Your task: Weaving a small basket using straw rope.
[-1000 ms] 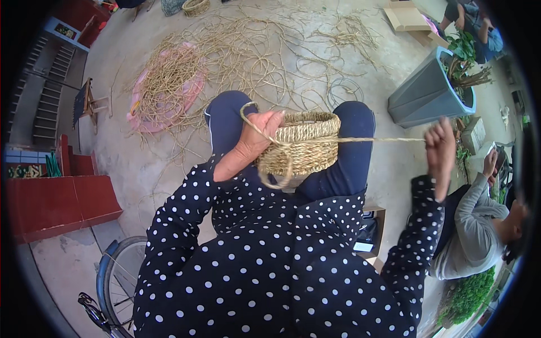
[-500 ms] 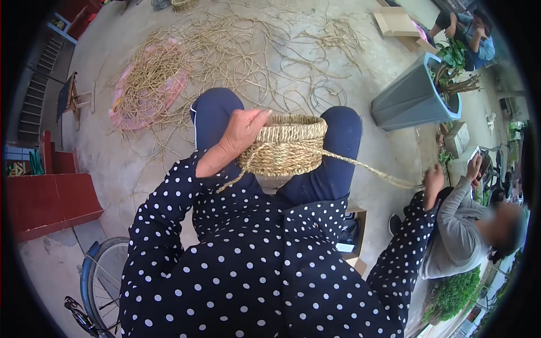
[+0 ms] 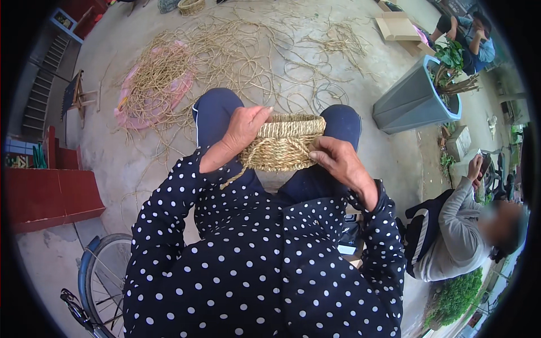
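Between my knees rests a small round basket (image 3: pixel 282 147) woven of straw-coloured rope, its opening toward the far side. My left hand (image 3: pixel 244 130) grips its left side, thumb along the rim and the other fingers hidden behind the wall. At the basket's right side my right hand (image 3: pixel 338 160) pinches a twisted straw cord (image 3: pixel 301 147) against the weave with thumb and forefinger. A loose cord end (image 3: pixel 234 179) hangs from the lower left of the basket over my lap.
Straw cord (image 3: pixel 236 53) lies in loops across the concrete floor, part of it heaped on a pink sheet (image 3: pixel 132 120). A tall grey planter (image 3: pixel 400 101) stands right. A person in grey (image 3: pixel 456 242) sits close at my right; another person (image 3: pixel 479 48) is farther off. A bicycle wheel (image 3: pixel 90 276) is lower left.
My right hand has come in from far right, where it held the cord stretched out, to the basket's right side. My left hand keeps its hold on the basket.
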The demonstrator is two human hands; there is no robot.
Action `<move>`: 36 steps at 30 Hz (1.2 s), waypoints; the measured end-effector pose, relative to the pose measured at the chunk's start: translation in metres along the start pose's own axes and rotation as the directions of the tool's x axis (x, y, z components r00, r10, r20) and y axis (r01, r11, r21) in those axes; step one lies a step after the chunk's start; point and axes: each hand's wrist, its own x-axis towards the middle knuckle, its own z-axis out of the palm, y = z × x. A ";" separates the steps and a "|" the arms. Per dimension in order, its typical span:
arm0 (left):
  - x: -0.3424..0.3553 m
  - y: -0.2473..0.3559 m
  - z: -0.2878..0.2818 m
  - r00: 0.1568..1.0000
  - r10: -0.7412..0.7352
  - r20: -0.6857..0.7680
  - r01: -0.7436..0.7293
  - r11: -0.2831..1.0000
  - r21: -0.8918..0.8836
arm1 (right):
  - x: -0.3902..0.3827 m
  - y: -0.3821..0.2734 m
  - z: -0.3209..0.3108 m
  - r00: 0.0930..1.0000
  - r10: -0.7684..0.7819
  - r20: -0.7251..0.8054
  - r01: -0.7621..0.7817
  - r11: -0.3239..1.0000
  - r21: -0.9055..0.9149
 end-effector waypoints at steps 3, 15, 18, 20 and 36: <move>-0.001 -0.002 0.000 1.000 0.011 0.008 -0.011 1.000 0.017 | 0.001 0.008 0.007 0.995 0.065 0.076 -0.073 0.992 0.102; -0.002 -0.002 0.002 1.000 0.003 0.019 -0.004 0.998 0.067 | 0.010 0.005 -0.005 0.821 -0.500 -0.276 0.216 0.719 -0.660; -0.006 0.000 0.001 1.000 0.011 -0.004 -0.011 0.997 0.072 | -0.013 -0.018 0.002 0.774 -0.588 -0.234 0.305 0.670 -0.676; -0.006 -0.002 0.002 1.000 -0.001 0.005 0.001 0.998 0.062 | -0.016 -0.022 0.022 0.895 -0.368 -0.250 0.146 0.773 -0.617; -0.005 0.021 0.006 0.974 0.223 -0.037 -0.221 0.973 0.061 | -0.015 0.003 0.000 0.928 -0.150 -0.341 0.005 0.920 -0.393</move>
